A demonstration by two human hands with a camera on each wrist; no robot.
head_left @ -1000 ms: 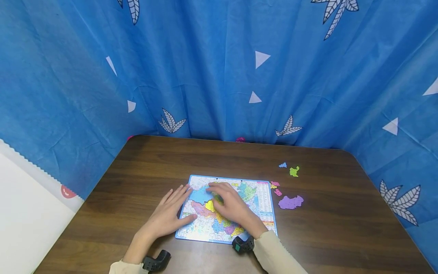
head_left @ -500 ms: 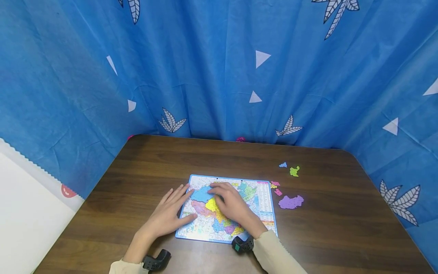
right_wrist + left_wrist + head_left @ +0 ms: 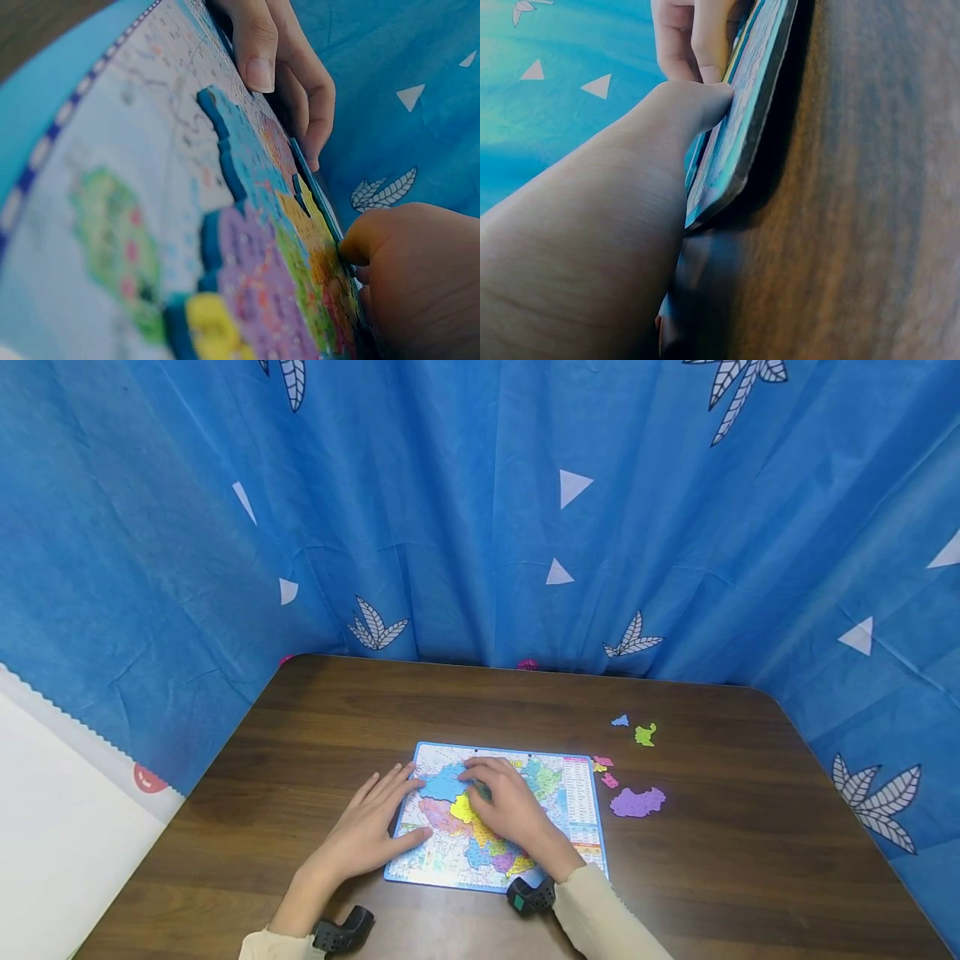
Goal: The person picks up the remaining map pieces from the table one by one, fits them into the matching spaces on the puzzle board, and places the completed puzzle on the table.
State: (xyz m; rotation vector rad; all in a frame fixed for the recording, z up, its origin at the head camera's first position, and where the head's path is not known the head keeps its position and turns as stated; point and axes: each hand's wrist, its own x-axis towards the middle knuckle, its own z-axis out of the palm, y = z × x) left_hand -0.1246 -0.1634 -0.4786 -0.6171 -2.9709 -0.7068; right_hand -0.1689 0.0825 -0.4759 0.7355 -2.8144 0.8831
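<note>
A map puzzle board [image 3: 427, 870] with a blue border lies on the wooden table, bearing coloured, raised map pieces. My left hand [image 3: 367, 831] rests across the board's left edge, its fingers spread and its fingertips beside the large blue piece [image 3: 441, 783]. Over the board's middle, my right hand [image 3: 510, 806] has bent fingers, with the thumb apart from the index finger. Its fingertips reach down by the blue piece and the yellow piece [image 3: 463, 808]; whether they pinch one is hidden. A purple piece [image 3: 262, 285] and a blue piece [image 3: 251, 150] stand proud of the printed surface.
Loose pieces lie right of the board: a large purple piece [image 3: 637, 802], a green piece [image 3: 645, 735], a small blue piece [image 3: 620, 721] and several small pink and yellow pieces [image 3: 609, 782]. A blue curtain [image 3: 480, 527] hangs behind the table [image 3: 735, 827].
My right hand has shifted slightly right at the fingertips. More of the yellow piece shows beneath it, and the blue piece sits slightly differently. My left hand has hardly moved.
</note>
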